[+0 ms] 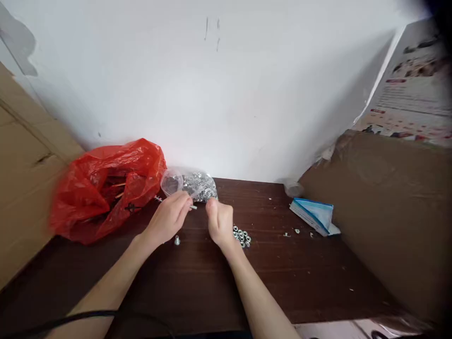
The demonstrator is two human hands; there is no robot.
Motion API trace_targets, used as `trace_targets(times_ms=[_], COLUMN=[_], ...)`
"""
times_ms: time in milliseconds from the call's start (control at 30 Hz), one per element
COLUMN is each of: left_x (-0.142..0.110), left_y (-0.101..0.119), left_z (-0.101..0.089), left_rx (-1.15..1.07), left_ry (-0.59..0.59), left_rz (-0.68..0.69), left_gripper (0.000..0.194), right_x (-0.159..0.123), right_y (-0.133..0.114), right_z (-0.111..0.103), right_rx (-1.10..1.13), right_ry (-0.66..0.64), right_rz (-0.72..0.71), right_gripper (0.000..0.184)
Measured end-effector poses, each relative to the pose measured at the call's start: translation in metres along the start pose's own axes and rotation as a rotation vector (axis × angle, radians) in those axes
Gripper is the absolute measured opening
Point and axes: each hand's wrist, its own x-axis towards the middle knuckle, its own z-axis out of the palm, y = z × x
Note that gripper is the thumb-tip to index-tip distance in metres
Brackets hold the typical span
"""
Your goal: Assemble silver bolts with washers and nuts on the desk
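just in front of the clear bag of small metal parts [205, 188], on the side nearer the person, a thin pale rod [194, 207] juts out past the fingertips of the left hand [168, 215]. its visible end points right, toward the right hand [221, 221], and its long axis runs nearly level, roughly along the front of the clear bag; the rest of it is hidden inside the hand. the left grip is clamped on the rod, thumb and fingers drawn together with little space between them. the right hand is in front of the clear bag's right end, its fingers curled in and the thumb uppermost, apart from the rod's tip; whether that closed grip has anything inside, i cannot tell.

farther in front of the clear bag, below the left hand, a single metal piece [177, 240] sits on the dark tabletop [183, 292]. to the right and front of the clear bag, beside the right wrist, lies a cluster of metal nuts [245, 238]. a red plastic bag [148, 157] is just left of the clear bag, and a blue and white packet [314, 214] lies well to its right.
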Motion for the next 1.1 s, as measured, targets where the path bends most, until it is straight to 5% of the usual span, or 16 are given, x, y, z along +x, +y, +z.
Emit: trace_targets(times_ms=[100, 200, 333, 567, 800, 1100], left_x=[0.003, 0.005, 0.005, 0.007, 0.003, -0.003], left_y=[0.002, 0.004, 0.005, 0.005, 0.001, -0.005], left_z=[-0.007, -0.008, -0.006, -0.008, -0.011, -0.009], left_rx=[-0.035, -0.109, -0.144, -0.108, 0.003, 0.021], left_ry=[0.102, 0.126, 0.120, -0.017, -0.315, -0.526], left_rz=[-0.079, -0.143, -0.179, -0.046, -0.060, -0.076], left_gripper=[0.027, 0.021, 0.018, 0.017, 0.012, 0.009], right_x=[0.006, 0.011, 0.014, 0.010, 0.010, 0.020], right_y=[0.004, 0.005, 0.001, -0.003, 0.003, 0.009], right_z=[-0.005, -0.005, 0.004, 0.017, 0.016, -0.005], right_rx=[0.140, 0.341, 0.617, 1.127, 1.195, 1.266], right_ry=[0.207, 0.255, 0.056, -0.300, -0.207, 0.015], right_rz=[0.164, 0.324, 0.507, 0.874, 0.845, 0.812], right_gripper=[0.049, 0.052, 0.053, 0.050, 0.044, 0.028])
